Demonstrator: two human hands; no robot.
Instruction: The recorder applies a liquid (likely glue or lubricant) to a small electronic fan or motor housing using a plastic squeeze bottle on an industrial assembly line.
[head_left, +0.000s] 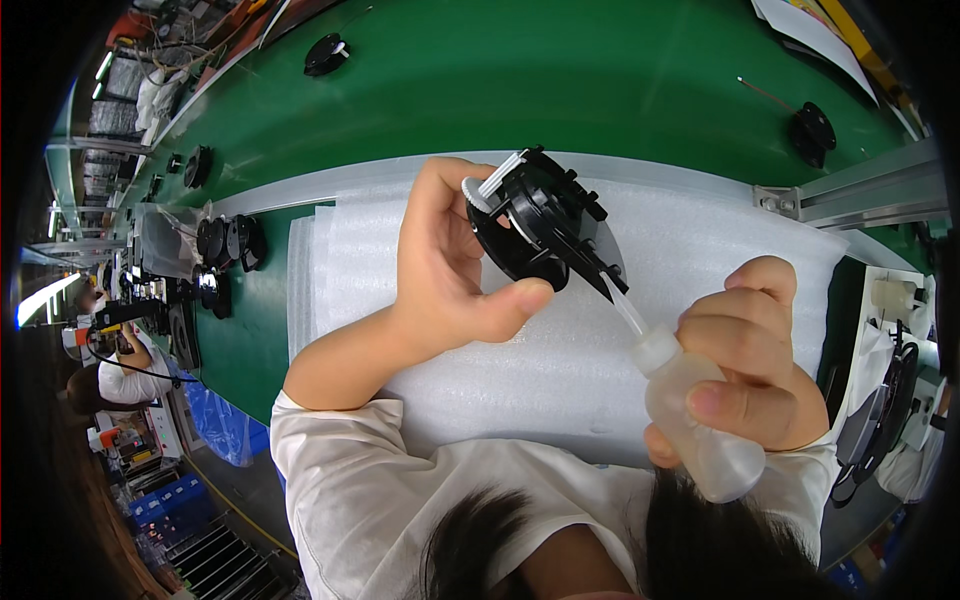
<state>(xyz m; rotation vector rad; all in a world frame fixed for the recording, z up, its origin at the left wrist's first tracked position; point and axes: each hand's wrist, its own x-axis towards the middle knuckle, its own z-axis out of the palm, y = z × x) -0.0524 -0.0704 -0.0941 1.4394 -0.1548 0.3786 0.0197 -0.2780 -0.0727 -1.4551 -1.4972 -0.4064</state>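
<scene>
My left hand (450, 260) is closed around a black plastic assembly (545, 215) with a round body and a white toothed wheel (478, 196) at its left side. The thumb presses on its near side while the other fingers go behind it. In my right hand (745, 350) is a translucent squeeze bottle (700, 430), tilted with its thin nozzle (627, 305) pointing up and left. The nozzle's tip meets or lies very close to the lower right edge of the assembly; which of the two I cannot tell. Both hands are above a white foam sheet (400, 400).
Beyond a metal rail, a green conveyor belt (560, 80) carries black round units (325, 55), another one (812, 133) at the right. Several black parts (230, 240) stand on the left. A metal bracket (780, 200) sits at right. A co-worker (130, 370) is at far left.
</scene>
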